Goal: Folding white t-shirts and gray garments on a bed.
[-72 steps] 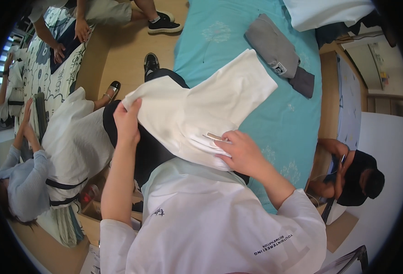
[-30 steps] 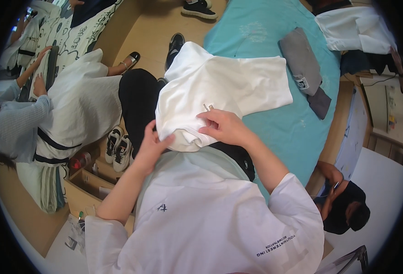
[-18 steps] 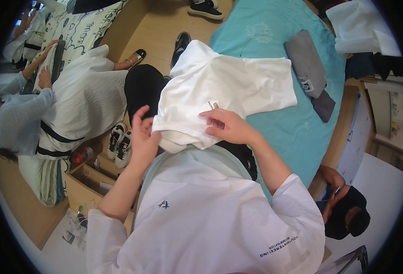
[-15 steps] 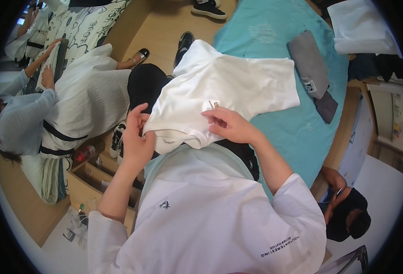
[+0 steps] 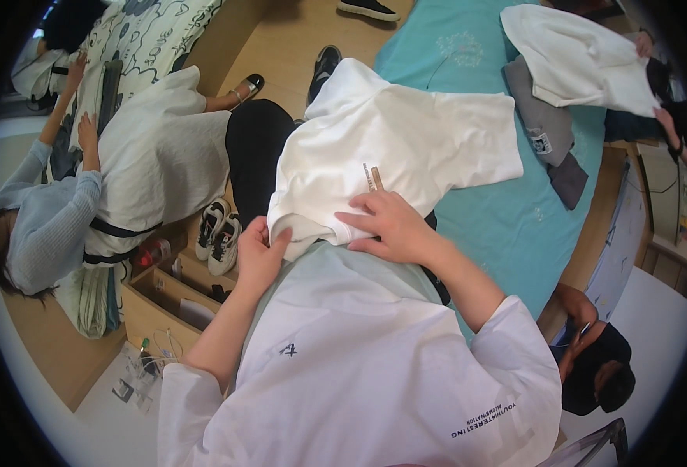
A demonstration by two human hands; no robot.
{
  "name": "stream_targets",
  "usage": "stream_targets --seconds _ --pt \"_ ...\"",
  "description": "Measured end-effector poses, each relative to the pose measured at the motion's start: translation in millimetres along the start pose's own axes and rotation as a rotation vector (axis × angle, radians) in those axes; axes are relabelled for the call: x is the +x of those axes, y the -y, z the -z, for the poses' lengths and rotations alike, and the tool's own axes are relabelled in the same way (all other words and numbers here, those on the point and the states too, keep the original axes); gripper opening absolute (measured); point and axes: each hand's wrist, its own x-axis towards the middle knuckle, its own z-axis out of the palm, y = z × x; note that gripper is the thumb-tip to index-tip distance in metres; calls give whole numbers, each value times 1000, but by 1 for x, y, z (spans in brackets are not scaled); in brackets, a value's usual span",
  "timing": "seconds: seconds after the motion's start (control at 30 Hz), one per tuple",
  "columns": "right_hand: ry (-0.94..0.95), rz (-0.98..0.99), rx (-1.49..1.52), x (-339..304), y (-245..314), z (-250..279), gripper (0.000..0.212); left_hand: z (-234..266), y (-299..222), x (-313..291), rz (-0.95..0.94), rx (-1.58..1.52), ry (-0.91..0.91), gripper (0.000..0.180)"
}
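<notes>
Where the white shirt (image 5: 405, 128) is lying: its near part is resting against the body over the black trousers (image 5: 261, 156), while one sleeve (image 5: 487, 140) is spreading right onto the teal sheet (image 5: 507, 226); lap and bed are probably sharing its weight.
Left hand (image 5: 264, 253): thumb and fingers are closing narrowly on the shirt's opening at the near left edge, apparently keeping that loose rim from slipping.
Right hand (image 5: 390, 226): thumb and curled fingers are gathering the near edge farther right, seemingly holding cloth between them, so the rim is bunching between both hands.
Grey garment (image 5: 534, 109): it is lying folded beyond the sleeve, far right, leaving the shirt room.
Co-worker's white garment (image 5: 581, 62): another person is holding it up, far right, partly hiding the grey one.
</notes>
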Motion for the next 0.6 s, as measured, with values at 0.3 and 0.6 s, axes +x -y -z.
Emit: stream_targets --seconds 0.3,0.6 --pt "50 156 -113 4 12 -4 54 7 -59 10 175 -598 -39 27" --pt "-261 12 114 30 10 31 55 -8 -67 -13 -185 190 411 25"
